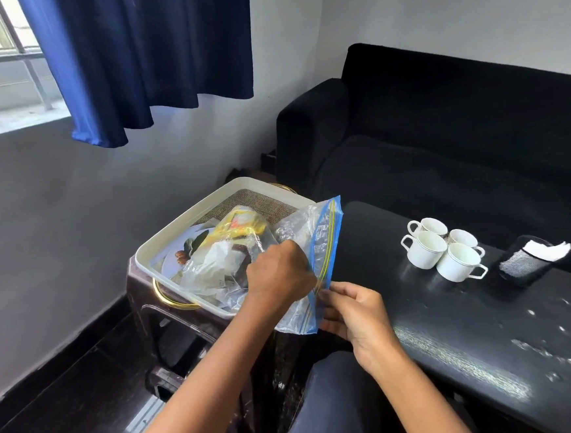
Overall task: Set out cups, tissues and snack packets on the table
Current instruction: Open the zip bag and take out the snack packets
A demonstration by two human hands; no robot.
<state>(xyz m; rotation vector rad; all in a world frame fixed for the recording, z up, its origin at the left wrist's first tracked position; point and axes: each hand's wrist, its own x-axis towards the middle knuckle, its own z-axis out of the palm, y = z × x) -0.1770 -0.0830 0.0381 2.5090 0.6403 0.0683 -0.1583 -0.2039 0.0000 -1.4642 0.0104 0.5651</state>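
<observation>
My left hand (278, 274) curls its fingers (307, 276) round the blue zip edge of a clear bag (317, 244), and my right hand (351, 313) pinches the same edge just below. The bag hangs between a white tray (176, 231) to the left of my fingers and the dark desk (457, 332) to their right. In the tray lie snack packets (240, 225). Well right of my fingers on the desk stand four white cups (442, 248), with a tissue holder (528, 260) just beyond them.

Grey walls, blue curtain (141, 56), black sofa (441, 129), dark floor (70, 404).
</observation>
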